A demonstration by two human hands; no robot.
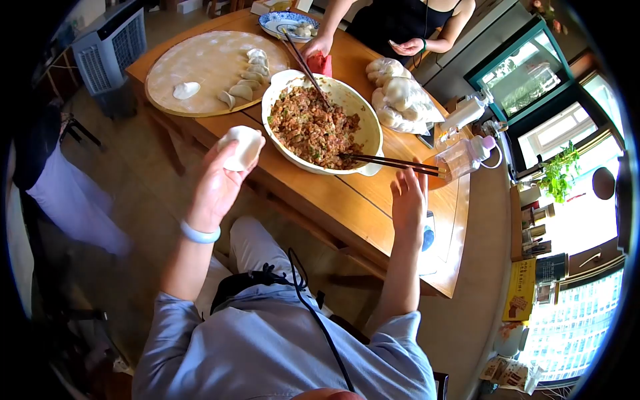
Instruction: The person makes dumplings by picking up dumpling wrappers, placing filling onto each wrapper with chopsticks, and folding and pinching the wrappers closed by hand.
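Observation:
My left hand (219,183) holds a round white dumpling wrapper (243,148) up in its fingers, left of the bowl. At the table's right side, my right hand (408,200) has its fingers around the upper part of a pair of dark chopsticks (380,161). Their far ends dip into the minced meat filling (310,127). That filling lies in a large cream bowl (272,148). A second pair of chopsticks (303,63) leans on the bowl's far rim. On the floured round board (193,63), folded dumplings (250,83) stand in a row.
A single white dough piece (187,90) lies on the board. Across the wooden table (347,213), a person's hand (317,45) touches a red object (321,64). A bag of dough balls (400,93), a clear bottle (460,159) and a blue-patterned plate (272,27) also stand there.

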